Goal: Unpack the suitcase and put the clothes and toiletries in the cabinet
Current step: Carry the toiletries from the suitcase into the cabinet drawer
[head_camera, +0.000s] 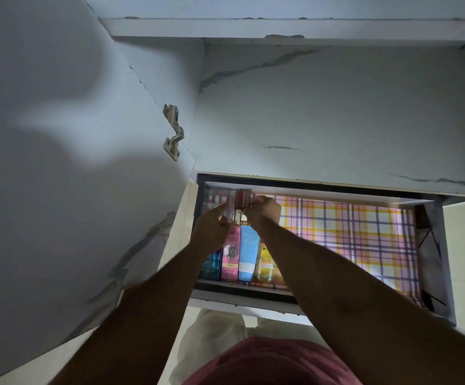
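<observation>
Both my hands reach into an open cabinet drawer lined with pink-and-yellow plaid paper. My right hand pinches a small red-topped bottle at the drawer's far left corner. My left hand touches the same bottle from the left, index finger stretched out. Below the hands a row of toiletries lies at the drawer's left: a blue bottle, a pink BB cream box, a light blue tube and a yellow bottle.
The open cabinet door with its metal hinge stands close on the left. A white marbled shelf face rises above the drawer. The right part of the drawer shows only bare liner. My red garment fills the bottom.
</observation>
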Available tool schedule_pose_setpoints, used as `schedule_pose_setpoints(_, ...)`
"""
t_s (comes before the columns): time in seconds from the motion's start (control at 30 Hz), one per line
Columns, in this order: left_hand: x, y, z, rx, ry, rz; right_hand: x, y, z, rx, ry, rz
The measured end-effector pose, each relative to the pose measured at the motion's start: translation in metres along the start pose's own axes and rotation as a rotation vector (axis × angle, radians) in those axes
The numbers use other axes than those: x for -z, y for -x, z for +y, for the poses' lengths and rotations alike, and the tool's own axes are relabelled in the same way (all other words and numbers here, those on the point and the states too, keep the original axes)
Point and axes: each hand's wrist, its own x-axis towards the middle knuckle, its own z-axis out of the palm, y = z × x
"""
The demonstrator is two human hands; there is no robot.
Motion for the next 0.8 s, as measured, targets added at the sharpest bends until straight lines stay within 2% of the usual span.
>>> schedule_pose_setpoints(0.37,-0.001,0.0,-0.001,0.013,0.03,-0.029,0.008,0.002,-0.004,-0.027,-0.073,-0.02)
schedule_pose_setpoints(0.43,-0.001,0.001,0.004,0.027,0.089,-0.013,0.016,0.005,-0.007,-0.009,-0.092,-0.018)
schedule_pose_setpoints(0.53,0.001,0.003,0.02,0.068,0.307,-0.02,0.031,0.01,-0.012,0.033,-0.095,0.028)
schedule_pose_setpoints(0.6,0.001,-0.001,0.031,0.119,0.49,-0.041,0.046,0.016,-0.015,0.03,-0.203,-0.068)
schedule_pose_setpoints(0.7,-0.005,-0.007,0.04,0.14,0.663,-0.046,0.076,0.035,-0.017,0.047,-0.401,-0.356)
schedule_pose_setpoints(0.8,-0.012,-0.005,0.052,0.112,0.679,-0.028,0.093,0.044,-0.016,0.103,-0.426,-0.387)
